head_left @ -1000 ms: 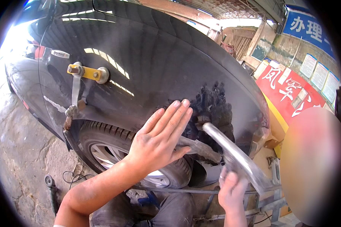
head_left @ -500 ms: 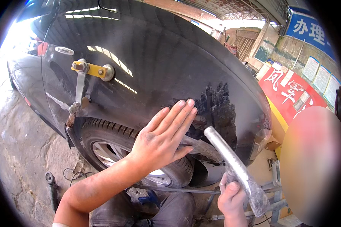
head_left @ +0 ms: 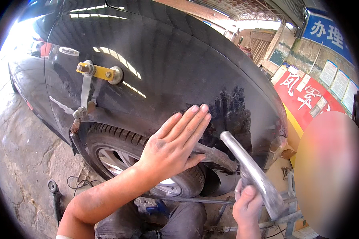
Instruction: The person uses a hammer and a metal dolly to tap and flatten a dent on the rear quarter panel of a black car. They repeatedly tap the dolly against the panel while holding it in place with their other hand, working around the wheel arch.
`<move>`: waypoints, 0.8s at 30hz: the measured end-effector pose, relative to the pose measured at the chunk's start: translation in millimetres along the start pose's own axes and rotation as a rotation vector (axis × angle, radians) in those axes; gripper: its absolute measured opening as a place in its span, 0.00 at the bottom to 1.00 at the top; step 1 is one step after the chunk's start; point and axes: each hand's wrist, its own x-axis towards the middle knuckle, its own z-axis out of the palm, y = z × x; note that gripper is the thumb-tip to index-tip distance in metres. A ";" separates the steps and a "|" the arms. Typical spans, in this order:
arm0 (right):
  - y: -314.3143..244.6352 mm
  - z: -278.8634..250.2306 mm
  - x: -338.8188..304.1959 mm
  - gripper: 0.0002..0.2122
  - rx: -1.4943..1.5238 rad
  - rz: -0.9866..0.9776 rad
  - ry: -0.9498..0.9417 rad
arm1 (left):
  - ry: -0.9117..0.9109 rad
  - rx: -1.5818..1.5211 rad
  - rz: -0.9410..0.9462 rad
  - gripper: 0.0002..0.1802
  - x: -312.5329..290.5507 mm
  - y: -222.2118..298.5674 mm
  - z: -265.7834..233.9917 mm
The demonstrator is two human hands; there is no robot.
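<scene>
My left hand lies flat against the dark car panel, fingers together and stretched out, thumb apart, just above the wheel arch. In my right hand, at the lower right, is a silver metal hammer with a long round head. Its upper end is close to the panel, beside a wet-looking dark patch; I cannot tell if it touches. The fingers hide most of the grip. Below my left hand a scuffed strip runs along the wheel arch edge.
A yellow linkage with bolts is fixed to the panel, its metal arm reaching down to the arch. The tyre sits below. On the floor, left, are a black tool and a cable. Metal framing and a red sign are at right.
The hammer and my right hand have shifted slightly right and up. My left hand stays flat on the panel, with the whole view drifting a little.
</scene>
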 end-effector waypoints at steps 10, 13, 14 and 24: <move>7.0 2.7 -2.1 0.20 0.079 0.095 0.042 | -0.002 0.043 0.002 0.46 2.1 2.1 -1.6; 11.6 4.5 5.7 0.15 0.067 0.049 0.002 | -0.020 0.052 -0.009 0.47 0.6 2.2 -3.8; 14.9 3.9 1.7 0.14 0.104 0.086 0.020 | -0.024 0.038 -0.009 0.47 0.3 2.2 -2.8; 18.1 7.8 -9.8 0.16 0.249 0.183 0.088 | -0.026 0.029 -0.003 0.47 2.0 3.7 -2.7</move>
